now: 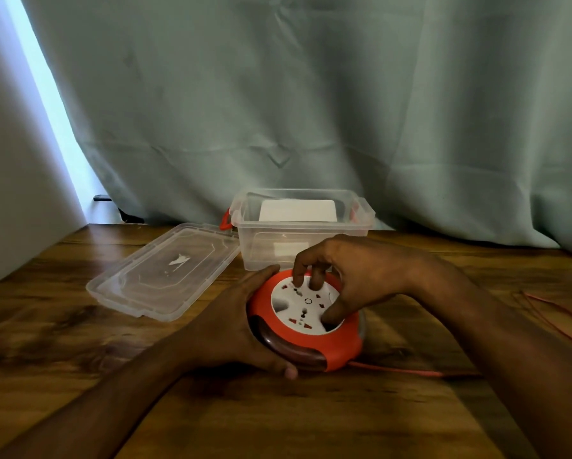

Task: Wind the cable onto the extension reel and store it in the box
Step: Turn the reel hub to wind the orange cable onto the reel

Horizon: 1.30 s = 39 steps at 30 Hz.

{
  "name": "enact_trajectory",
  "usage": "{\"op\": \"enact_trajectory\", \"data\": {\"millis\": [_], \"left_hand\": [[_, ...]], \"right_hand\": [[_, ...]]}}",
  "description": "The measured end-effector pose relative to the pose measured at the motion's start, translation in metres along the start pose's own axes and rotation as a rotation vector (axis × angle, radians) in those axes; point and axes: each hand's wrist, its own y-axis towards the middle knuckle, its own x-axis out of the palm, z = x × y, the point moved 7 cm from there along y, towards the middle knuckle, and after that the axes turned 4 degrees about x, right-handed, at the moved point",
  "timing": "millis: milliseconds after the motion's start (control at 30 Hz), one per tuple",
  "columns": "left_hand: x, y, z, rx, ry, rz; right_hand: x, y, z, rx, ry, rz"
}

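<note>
A round red extension reel [324, 342] with a white socket face rests on the wooden table in the middle of the view. My left hand [245, 329] cups its left side and underside. My right hand [347, 276] lies on top, fingertips and thumb pressed into the white socket face [306, 303]. A thin red cable [400, 369] runs out from the reel's lower right across the table and loops at the right edge [563, 321]. The clear plastic box [344, 233] stands open just behind the reel.
The box's clear lid [165, 270] lies flat on the table to the left of the box. A white object [298, 211] shows through the box. Red latches sit on the box's ends. A green curtain hangs behind the table; a wall is at left.
</note>
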Motion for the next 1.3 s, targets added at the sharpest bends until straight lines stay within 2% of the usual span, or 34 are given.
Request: {"op": "enact_trajectory", "data": {"millis": [267, 433, 700, 967, 1300], "left_hand": [[0.002, -0.001, 0.006, 0.04, 0.003, 0.02], [0.0, 0.0, 0.002, 0.028, 0.017, 0.005], [0.002, -0.001, -0.003, 0.013, 0.041, -0.017], [0.0, -0.001, -0.002, -0.004, 0.037, -0.02], [-0.002, 0.0, -0.002, -0.006, 0.024, 0.0]], "right_hand": [[0.004, 0.005, -0.005, 0.026, -0.064, 0.072], [-0.004, 0.004, -0.001, -0.015, 0.033, 0.084], [0.008, 0.005, -0.001, -0.072, 0.095, -0.068], [0.006, 0.005, 0.005, -0.031, 0.192, -0.051], [0.0, 0.001, 0.001, -0.016, 0.046, -0.02]]}}
